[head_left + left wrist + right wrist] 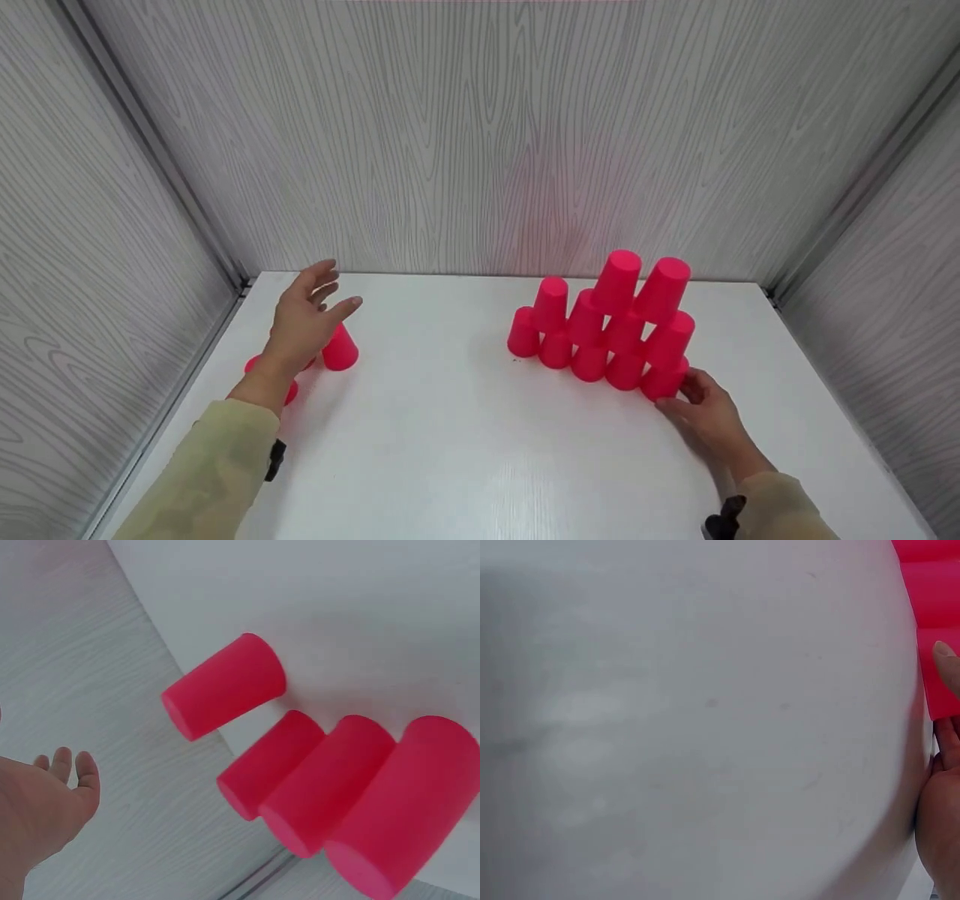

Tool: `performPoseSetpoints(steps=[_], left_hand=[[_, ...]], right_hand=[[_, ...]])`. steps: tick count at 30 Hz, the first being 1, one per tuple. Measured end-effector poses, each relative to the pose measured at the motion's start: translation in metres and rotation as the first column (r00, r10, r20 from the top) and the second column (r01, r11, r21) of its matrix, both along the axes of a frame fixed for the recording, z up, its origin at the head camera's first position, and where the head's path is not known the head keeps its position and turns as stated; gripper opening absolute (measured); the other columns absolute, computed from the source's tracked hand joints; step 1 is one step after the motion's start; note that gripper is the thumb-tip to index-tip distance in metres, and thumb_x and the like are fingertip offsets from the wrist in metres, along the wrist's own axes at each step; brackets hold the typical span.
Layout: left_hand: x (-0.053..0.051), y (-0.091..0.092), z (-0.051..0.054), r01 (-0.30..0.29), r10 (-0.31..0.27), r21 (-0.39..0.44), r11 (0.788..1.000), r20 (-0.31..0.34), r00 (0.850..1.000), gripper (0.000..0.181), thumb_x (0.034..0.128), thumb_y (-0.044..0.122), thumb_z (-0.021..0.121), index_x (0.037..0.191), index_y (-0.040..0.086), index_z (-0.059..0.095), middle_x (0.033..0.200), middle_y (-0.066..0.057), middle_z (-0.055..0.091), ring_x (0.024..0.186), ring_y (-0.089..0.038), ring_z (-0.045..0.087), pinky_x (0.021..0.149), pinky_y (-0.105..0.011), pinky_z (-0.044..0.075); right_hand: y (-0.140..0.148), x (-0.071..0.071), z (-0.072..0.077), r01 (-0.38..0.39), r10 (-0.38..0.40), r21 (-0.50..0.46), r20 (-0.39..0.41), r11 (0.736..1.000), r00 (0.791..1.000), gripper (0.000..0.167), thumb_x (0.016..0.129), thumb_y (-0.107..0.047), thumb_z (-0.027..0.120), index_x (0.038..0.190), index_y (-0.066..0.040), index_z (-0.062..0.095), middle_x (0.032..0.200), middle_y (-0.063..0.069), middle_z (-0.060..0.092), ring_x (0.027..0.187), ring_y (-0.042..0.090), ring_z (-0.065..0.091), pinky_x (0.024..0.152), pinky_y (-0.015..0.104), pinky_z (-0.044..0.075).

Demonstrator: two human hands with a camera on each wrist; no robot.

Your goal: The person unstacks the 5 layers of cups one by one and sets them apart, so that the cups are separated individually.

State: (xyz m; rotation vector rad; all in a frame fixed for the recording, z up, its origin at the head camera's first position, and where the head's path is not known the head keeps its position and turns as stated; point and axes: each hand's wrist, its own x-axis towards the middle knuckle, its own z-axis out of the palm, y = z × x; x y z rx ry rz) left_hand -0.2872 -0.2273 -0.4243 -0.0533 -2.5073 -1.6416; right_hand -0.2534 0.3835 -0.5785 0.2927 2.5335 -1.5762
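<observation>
A stack of upside-down red plastic cups [587, 321] stands right of centre, with several in the bottom row, several above, and two on top at its right side. My right hand [709, 412] grips the end cup [663, 380] of the bottom row, thumb in front and fingers behind; the right wrist view shows the thumb [949, 667] against its red side. My left hand [304, 319] hovers over the left of the table, fingers spread and nothing held. Under and beside it stand several loose cups, one [340, 349] apart from three [330, 784] in a row.
The white table [420, 427] meets a grey wood-grain back panel [420, 135]. Similar panels stand at the left [97, 262] and right [885, 315]. Dark straps [276, 459] show at both wrists.
</observation>
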Motion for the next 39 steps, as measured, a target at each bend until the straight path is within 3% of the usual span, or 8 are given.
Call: performPoseSetpoints(steps=[9,15,19,26,33,39], left_hand=[[-0.016,0.055,0.041,0.117,-0.116,-0.005,0.993,-0.119,0.986,0.071,0.0993,0.019,0.077,0.161,0.013,0.042,0.154,-0.009,0.052,0.144,-0.025,0.052,0.122,-0.043,0.039],[-0.027,0.110,0.063,0.206,-0.207,-0.021,0.978,-0.172,0.963,0.069,0.0979,0.019,0.079,0.159,0.016,0.046,0.148,-0.005,0.057,0.139,-0.021,0.056,0.118,-0.039,0.043],[-0.032,0.155,0.069,0.266,-0.266,-0.024,0.964,-0.186,0.946,0.067,0.0977,0.019,0.078,0.158,0.017,0.048,0.147,-0.004,0.058,0.138,-0.021,0.057,0.116,-0.038,0.045],[-0.033,0.225,0.071,0.363,-0.363,-0.033,0.931,-0.156,0.919,0.072,0.0942,0.020,0.082,0.158,0.019,0.049,0.148,-0.005,0.058,0.135,-0.018,0.057,0.111,-0.036,0.051],[-0.035,0.270,0.061,0.431,-0.427,0.006,0.902,-0.126,0.895,0.072,0.0943,0.019,0.082,0.158,0.019,0.049,0.149,-0.005,0.057,0.138,-0.020,0.056,0.102,-0.028,0.055],[-0.034,0.288,0.047,0.423,-0.419,0.046,0.905,-0.079,0.905,0.072,0.0945,0.020,0.082,0.158,0.021,0.049,0.150,-0.002,0.056,0.138,-0.020,0.054,0.100,-0.027,0.056]], right_hand=[[-0.008,-0.001,0.000,-0.005,0.005,-0.015,-0.007,1.000,1.000,0.094,0.090,-0.043,0.086,0.162,-0.014,0.033,0.161,0.014,0.043,0.150,0.039,0.039,0.112,0.044,0.049],[-0.009,0.001,0.000,-0.010,0.010,-0.001,-0.027,1.000,1.000,0.091,0.093,-0.040,0.084,0.163,-0.011,0.033,0.163,0.016,0.042,0.152,0.039,0.037,0.115,0.043,0.046],[-0.007,0.001,0.002,0.002,-0.002,0.005,-0.018,1.000,1.000,0.094,0.091,-0.040,0.085,0.163,-0.011,0.032,0.163,0.016,0.042,0.153,0.040,0.037,0.116,0.047,0.045],[-0.006,0.002,0.003,0.013,-0.013,-0.017,0.002,1.000,1.000,0.093,0.092,-0.040,0.085,0.164,-0.013,0.032,0.163,0.015,0.041,0.153,0.040,0.036,0.117,0.049,0.044],[-0.009,0.007,0.001,0.007,-0.007,-0.040,0.002,0.999,1.000,0.090,0.092,-0.040,0.085,0.162,-0.014,0.034,0.162,0.013,0.043,0.152,0.039,0.037,0.114,0.045,0.047],[-0.013,0.008,0.001,0.010,-0.010,-0.056,-0.002,0.998,1.000,0.092,0.088,-0.038,0.089,0.160,-0.016,0.036,0.159,0.011,0.045,0.149,0.038,0.040,0.107,0.037,0.053]])
